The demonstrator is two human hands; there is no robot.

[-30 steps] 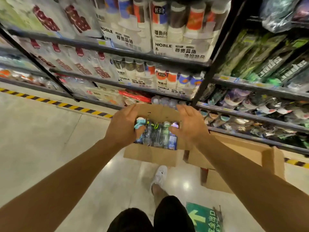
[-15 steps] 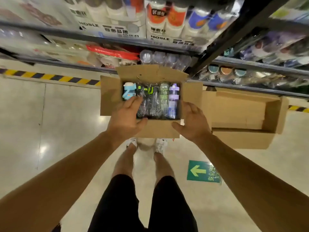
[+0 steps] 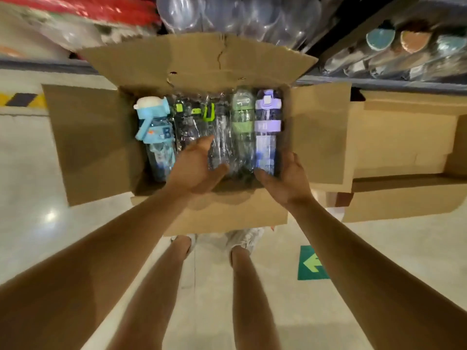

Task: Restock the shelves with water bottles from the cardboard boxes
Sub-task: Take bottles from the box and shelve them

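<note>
Five bottles seen unpacked in box; none lifted. Left hand half-curled around middle bottle; right hand cupped at purple bottle, grip uncertain.

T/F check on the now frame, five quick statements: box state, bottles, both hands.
1. The cardboard box has its flaps open. True.
2. The blue bottle lies at the right end of the row. False: it is at the left end; the purple bottle is at the right end.
3. The left hand is over the dark bottles in the middle. True.
4. The right hand holds a bottle up clear of the box. False: it is at the box's near right corner, by the purple bottle's base.
5. A green arrow sign is on the floor. True.
</note>
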